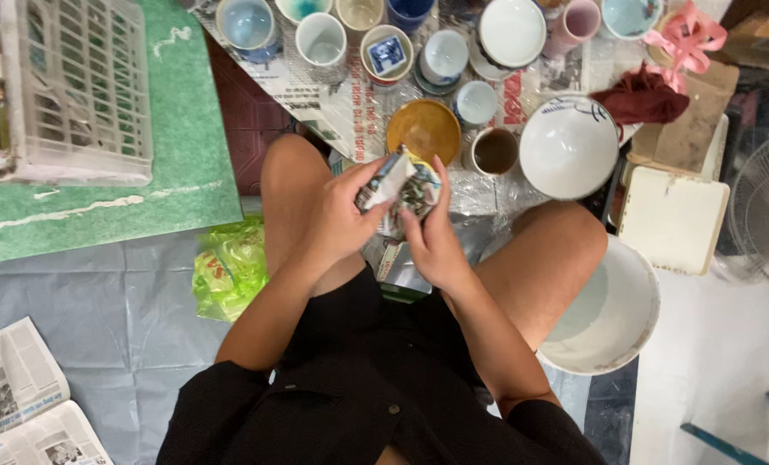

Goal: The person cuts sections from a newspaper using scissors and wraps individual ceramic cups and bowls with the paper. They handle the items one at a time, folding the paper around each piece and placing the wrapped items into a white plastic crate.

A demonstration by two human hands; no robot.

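I sit low with my knees apart, looking down. Both hands hold one small bundle wrapped in printed newspaper, above the gap between my knees. My left hand grips its left side with the thumb on top. My right hand clasps its right and lower side, fingers curled around the paper. What is inside the paper is hidden. Just beyond the bundle stands an amber-brown bowl on newspaper.
Several glazed cups and bowls stand on newspaper ahead, with a large white bowl and a brown cup. A white bucket is by my right knee, a white crate far left, a green plastic bag, a fan at right.
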